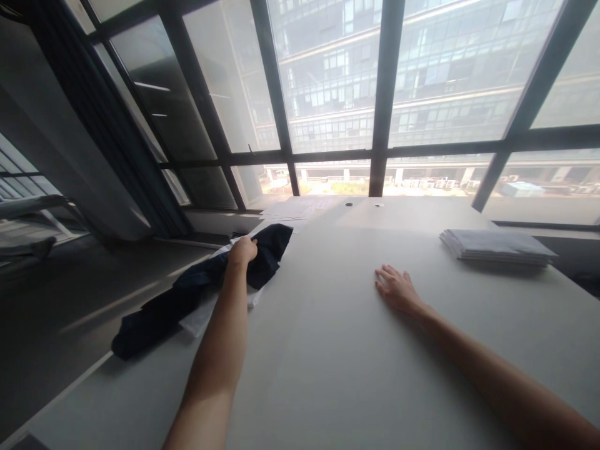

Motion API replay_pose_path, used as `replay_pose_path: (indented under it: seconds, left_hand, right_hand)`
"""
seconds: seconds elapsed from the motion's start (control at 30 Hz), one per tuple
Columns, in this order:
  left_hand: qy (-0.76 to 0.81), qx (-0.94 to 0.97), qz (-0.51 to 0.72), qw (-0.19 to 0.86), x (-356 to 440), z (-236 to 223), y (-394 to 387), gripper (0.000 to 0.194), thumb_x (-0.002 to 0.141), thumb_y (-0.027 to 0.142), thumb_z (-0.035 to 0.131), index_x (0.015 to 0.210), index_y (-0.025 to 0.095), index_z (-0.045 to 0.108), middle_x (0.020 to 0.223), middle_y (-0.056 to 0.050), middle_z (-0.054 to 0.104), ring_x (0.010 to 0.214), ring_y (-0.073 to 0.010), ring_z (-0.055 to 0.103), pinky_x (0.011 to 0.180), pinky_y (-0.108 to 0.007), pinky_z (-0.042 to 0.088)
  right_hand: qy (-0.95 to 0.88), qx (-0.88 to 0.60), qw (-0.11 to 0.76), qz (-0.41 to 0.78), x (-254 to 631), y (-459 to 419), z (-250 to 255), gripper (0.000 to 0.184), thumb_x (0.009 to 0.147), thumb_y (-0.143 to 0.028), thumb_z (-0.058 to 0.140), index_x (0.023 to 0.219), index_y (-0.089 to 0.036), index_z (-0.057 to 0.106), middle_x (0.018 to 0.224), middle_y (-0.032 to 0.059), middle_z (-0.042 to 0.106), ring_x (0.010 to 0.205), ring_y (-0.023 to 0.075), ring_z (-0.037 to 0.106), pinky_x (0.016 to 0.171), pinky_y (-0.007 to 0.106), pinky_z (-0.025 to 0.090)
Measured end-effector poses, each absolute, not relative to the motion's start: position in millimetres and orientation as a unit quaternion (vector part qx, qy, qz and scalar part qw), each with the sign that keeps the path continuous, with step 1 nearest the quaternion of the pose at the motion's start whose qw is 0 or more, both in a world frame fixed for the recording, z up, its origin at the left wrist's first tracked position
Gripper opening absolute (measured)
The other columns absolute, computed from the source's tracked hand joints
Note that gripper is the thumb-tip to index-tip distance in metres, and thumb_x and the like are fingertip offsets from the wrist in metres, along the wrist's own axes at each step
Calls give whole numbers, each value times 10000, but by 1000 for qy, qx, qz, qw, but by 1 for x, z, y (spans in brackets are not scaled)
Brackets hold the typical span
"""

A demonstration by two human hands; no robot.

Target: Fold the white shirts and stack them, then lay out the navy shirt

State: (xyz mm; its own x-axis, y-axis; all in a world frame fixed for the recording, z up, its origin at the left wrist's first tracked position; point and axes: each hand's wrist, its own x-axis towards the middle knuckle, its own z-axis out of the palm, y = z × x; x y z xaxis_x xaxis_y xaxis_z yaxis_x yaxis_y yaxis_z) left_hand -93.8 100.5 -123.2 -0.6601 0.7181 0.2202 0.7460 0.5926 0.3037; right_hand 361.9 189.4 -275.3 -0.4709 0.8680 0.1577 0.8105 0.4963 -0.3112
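A crumpled dark navy cloth (269,253), perhaps a garment, lies along the left side of the white table (323,350). My left hand (242,250) is closed on its upper part, the fingertips partly hidden. Under the cloth, white folded material (199,317) sticks out near the table's left edge. On the bare tabletop to the right rests my right hand (396,289), palm down with its fingers stretched out, holding nothing.
A stack of folded white items (499,245) sits at the right side of the table. Loose paper sheets (288,209) lie at the far left corner. Large windows (328,75) rise behind the table, and a dark curtain (107,125) hangs at left.
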Motion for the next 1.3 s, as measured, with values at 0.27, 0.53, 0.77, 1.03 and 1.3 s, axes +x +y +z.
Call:
replay_pose_path:
  seconds: [0.27, 0.53, 0.77, 1.03, 1.3]
  left_hand:
    - [-836, -458, -248, 173, -18, -85, 93, 309, 1040, 318, 418, 1133, 188, 683, 1085, -164, 741, 1039, -324, 693, 858, -374, 500]
    - [-741, -618, -253, 73, 83, -127, 108, 326, 1067, 371, 427, 1106, 221, 714, 1080, -104, 752, 1034, -257, 693, 854, -301, 483]
    - [-622, -760, -188, -4, 171, -211, 107, 300, 1049, 385, 477, 1150, 242, 720, 1147, -63, 740, 1062, -232, 684, 941, -320, 498]
    - [-566, -794, -218, 29, 181, -250, 106, 590, 1039, 419, 455, 1550, 132, 383, 1538, -163, 484, 1406, -292, 463, 1147, -436, 391]
    - [-584, -776, -209, 113, 185, -238, 98, 592, 1043, 459, 422, 1585, 232, 349, 1634, -122, 347, 1516, -352, 260, 1236, -621, 109]
  right_hand:
    - [-851, -493, 151, 97, 361, 187, -273, 477, 1007, -344, 444, 1444, -180, 545, 1598, 158, 412, 1504, 312, 319, 1184, 659, 199]
    - [-830, -490, 233, 125, 362, 193, -279, 486, 991, -365, 465, 1446, -205, 530, 1533, 164, 502, 1444, 334, 418, 1178, 669, 195]
    - [-779, -396, 396, 283, 367, 194, -269, 311, 874, -372, 488, 1048, -189, 670, 1051, 106, 749, 988, 298, 672, 897, 419, 536]
    - [-672, -354, 504, 410, 369, 188, -255, 236, 745, -335, 622, 893, -162, 685, 862, 38, 725, 782, 214, 630, 740, 350, 542]
    - [-531, -340, 602, 491, 399, 219, -244, 403, 736, -361, 661, 1077, -149, 697, 887, 75, 740, 794, 235, 685, 723, 390, 585]
